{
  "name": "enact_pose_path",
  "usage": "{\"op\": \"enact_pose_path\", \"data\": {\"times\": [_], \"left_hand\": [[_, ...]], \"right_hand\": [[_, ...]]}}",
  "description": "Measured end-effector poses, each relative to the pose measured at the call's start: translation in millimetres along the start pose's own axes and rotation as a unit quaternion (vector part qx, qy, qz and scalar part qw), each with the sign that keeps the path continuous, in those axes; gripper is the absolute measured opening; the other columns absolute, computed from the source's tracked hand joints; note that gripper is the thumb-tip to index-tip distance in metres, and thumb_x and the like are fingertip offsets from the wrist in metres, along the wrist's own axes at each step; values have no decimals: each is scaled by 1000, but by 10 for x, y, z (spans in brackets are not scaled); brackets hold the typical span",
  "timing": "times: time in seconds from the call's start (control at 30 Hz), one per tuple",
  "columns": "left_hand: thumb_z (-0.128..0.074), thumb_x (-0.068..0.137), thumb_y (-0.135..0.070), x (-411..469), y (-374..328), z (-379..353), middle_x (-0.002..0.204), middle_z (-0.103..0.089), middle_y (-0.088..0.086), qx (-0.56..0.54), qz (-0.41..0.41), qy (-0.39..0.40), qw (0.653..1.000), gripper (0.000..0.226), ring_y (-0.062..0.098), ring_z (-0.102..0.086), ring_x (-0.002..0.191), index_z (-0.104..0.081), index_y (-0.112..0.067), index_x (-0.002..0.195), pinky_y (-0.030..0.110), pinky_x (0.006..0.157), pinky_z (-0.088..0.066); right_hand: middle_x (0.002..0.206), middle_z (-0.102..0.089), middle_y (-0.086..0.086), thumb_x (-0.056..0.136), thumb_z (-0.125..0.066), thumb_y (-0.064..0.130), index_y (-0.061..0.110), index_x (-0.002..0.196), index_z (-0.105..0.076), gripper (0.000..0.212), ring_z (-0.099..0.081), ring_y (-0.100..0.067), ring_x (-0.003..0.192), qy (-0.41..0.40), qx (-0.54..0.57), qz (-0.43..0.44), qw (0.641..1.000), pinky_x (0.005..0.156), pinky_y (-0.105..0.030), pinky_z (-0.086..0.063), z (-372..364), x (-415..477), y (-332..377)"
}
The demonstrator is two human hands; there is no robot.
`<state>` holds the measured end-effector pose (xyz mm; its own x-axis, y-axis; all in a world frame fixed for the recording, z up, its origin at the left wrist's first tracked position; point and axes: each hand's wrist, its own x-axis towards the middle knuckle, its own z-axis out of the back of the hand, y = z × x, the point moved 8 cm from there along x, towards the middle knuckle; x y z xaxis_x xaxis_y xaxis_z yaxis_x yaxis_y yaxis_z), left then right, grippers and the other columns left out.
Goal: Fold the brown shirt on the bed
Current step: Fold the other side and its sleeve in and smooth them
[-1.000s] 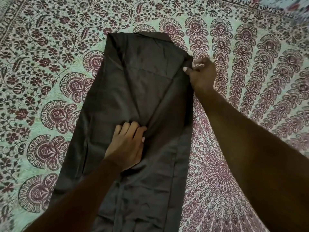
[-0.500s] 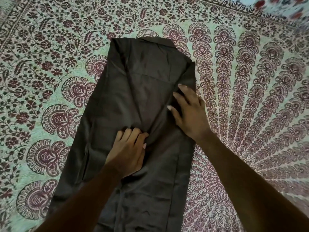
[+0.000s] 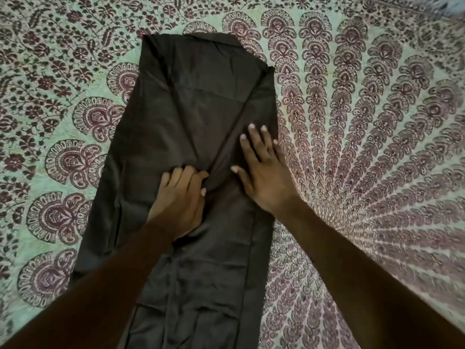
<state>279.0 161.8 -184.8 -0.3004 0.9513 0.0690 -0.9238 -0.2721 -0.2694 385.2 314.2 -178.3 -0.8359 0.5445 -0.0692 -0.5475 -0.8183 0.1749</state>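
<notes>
**Printed bedspread fills my view**

All I see besides the work is a pale green bedspread [image 3: 377,117] printed in maroon. Flowering vines [image 3: 63,46] run across its far left, round medallions [image 3: 65,159] line the left side, and a fan of feather shapes [image 3: 364,210] radiates over the right. The far right corner [image 3: 450,3] is blurred.

Home bedroom: bed w/ mandala-print bedsheet [image 3: 364,122], brown shirt [image 3: 201,102] laid on it.

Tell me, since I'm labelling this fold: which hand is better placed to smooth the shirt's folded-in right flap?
Probably right. The right hand lies flat, fingers spread, on that flap of the brown shirt; the left hand grips the cloth at the middle.
</notes>
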Motion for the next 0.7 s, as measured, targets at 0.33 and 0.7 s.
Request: {"op": "enact_pose_path", "data": {"times": [0.33, 0.7], "left_hand": [[-55, 96, -20, -151, -63, 264, 118, -53, 23, -104, 12, -35, 994, 35, 41, -53, 102, -58, -5, 127, 49, 86, -47], [-66, 82, -63, -1383, -338, 121, 158, -32, 4, 12, -113, 191, 975, 92, 29, -33, 142, -31, -24, 158, 54, 113, -32]], "right_hand": [[171, -19, -14, 105, -36, 55, 13, 159, -36, 68, -16, -35, 159, 49, -23, 53, 997, 127, -55, -21, -235, -1270, 570], [133, -57, -14, 83, -84, 18, 11, 128, -67, 49, -65, -31, 108, -55, 264, -253, 929, 99, -39, -56, -89, -2316, 920]]}}
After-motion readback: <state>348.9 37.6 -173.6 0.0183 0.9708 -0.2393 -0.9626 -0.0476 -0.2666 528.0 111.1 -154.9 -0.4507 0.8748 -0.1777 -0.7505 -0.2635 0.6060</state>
